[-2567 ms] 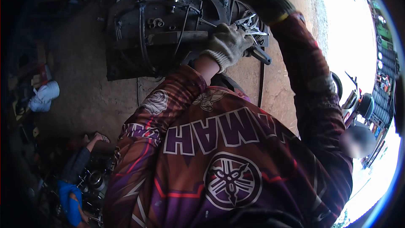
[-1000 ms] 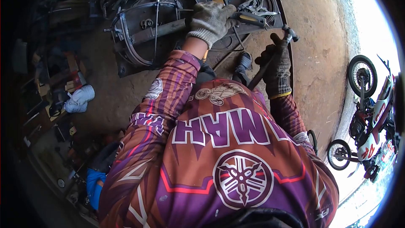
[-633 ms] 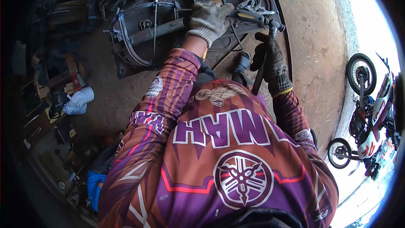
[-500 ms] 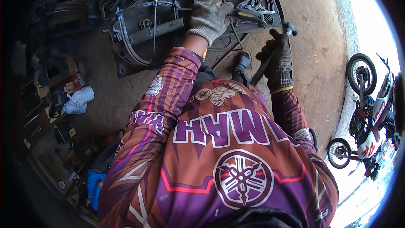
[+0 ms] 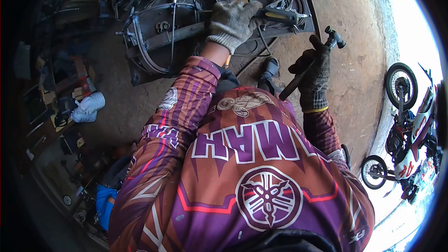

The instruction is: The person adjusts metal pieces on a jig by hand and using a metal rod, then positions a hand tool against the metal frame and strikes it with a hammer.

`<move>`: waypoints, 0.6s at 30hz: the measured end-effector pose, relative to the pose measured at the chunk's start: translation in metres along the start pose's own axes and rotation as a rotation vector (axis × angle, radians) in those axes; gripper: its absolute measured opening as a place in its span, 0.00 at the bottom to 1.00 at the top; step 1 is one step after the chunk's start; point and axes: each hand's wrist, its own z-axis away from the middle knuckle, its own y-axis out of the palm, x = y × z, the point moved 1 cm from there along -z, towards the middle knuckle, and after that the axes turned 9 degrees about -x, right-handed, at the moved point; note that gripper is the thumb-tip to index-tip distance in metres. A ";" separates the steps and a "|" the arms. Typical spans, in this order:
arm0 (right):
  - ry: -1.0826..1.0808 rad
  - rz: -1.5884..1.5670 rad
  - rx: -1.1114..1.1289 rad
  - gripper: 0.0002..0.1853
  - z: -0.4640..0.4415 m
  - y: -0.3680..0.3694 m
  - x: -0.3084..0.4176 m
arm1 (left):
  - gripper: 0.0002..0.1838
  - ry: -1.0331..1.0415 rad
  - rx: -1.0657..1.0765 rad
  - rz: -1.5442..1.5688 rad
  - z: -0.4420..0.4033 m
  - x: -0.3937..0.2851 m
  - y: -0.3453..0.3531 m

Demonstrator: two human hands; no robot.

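Note:
My left hand [image 5: 232,24], in a grey knit glove, is closed over metalwork on a dark steel plate [image 5: 140,75]. A grey metal tube [image 5: 184,31] runs up to it from the left. A tool with a black-and-yellow handle [image 5: 280,15] lies against its right side. What the fingers grip is hidden. To the right and apart from the plate, my right hand [image 5: 313,77], also gloved, is closed round a hammer. The hammer's head [image 5: 336,38] sticks up beyond the fingers, and its dark handle [image 5: 291,86] shows below them.
A curved metal frame [image 5: 136,35] stands on the plate's left part. Cables and metal parts [image 5: 284,2] lie at its right. A motorcycle [image 5: 410,130] stands far right. On the left are cluttered boxes and a white bundle [image 5: 88,107]. My shod foot [image 5: 269,69] is on the ground below the plate.
My right hand has moved a little to the right with the hammer, and the hammer's head has turned. My left hand stays nearly in the same place on the metalwork.

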 end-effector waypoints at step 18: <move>-0.018 -0.072 -0.060 0.37 -0.013 0.017 0.003 | 0.22 0.042 -0.095 0.021 -0.001 0.004 0.005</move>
